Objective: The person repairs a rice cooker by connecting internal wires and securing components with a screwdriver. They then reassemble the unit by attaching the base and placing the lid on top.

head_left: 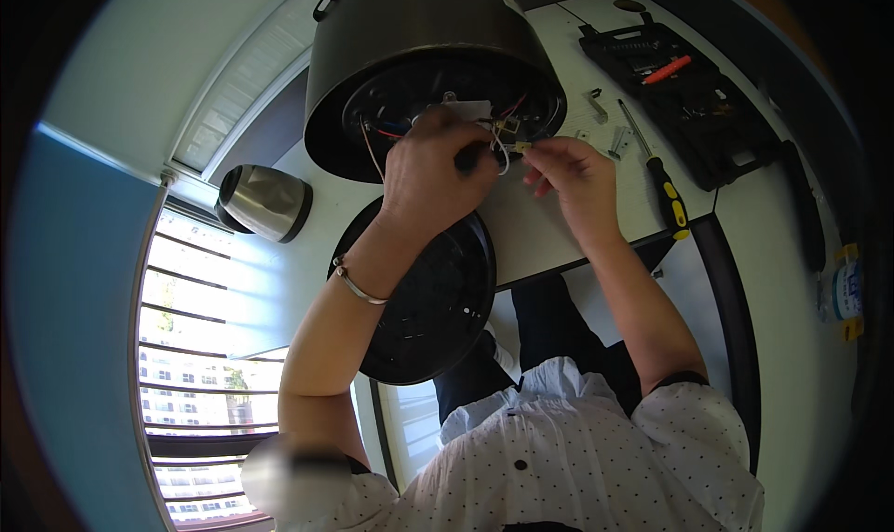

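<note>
A large dark cooker-like appliance housing (410, 29) lies on its side on the table, its open underside facing me. Inside it show red, blue and white wires and a pale block. My left hand (438, 164), with a bracelet on the wrist, reaches to the opening, its fingers closed around a white wire (504, 158). Close beside it, my right hand (579, 183) pinches a small yellowish connector-like piece (521, 147) between thumb and forefinger. The wire's end near that piece is too small to make out. Below the housing leans a round black base cover (424, 299).
To the right lie a yellow-black screwdriver (666, 192), small metal brackets (618, 143) and an open black tool case (722, 127) with a red-handled tool (667, 69). A steel kettle (265, 202) lies at the left, near the window. A bottle (846, 290) is at the far right.
</note>
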